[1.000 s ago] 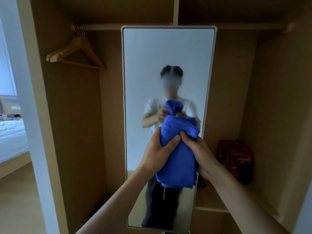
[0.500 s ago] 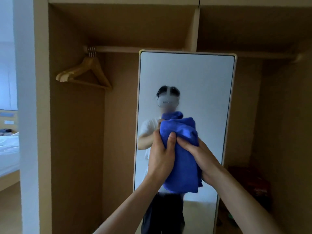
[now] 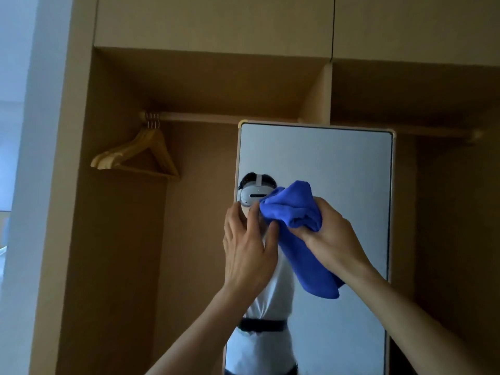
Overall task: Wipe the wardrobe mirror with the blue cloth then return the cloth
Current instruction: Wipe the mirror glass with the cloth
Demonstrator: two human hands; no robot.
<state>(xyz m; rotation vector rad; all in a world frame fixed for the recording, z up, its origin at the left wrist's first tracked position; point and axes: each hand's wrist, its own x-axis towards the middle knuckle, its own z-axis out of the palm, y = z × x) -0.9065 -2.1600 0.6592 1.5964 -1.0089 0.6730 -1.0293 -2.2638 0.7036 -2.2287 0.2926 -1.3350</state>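
Note:
The tall wardrobe mirror (image 3: 349,169) stands upright in the open wardrobe, its frame pale wood. A bunched blue cloth (image 3: 297,212) is held up before the mirror's middle, with a long tail hanging down to the right. My right hand (image 3: 327,234) grips the bunched top of the cloth. My left hand (image 3: 247,244) is at the mirror's left edge with fingers spread and nearly straight, its fingertips just touching the cloth's left side. The mirror reflects a person in a white shirt behind my hands.
Wooden hangers (image 3: 135,155) hang from the rail (image 3: 205,118) at the left of the wardrobe. A vertical divider (image 3: 318,96) stands behind the mirror's top. Closed upper cabinet doors (image 3: 216,23) sit above. A white wall (image 3: 19,158) borders the left.
The view has tilted upward. Both hands rose with the cloth. My left hand let go of the cloth and opened; my right hand now holds it alone, shifted to the right.

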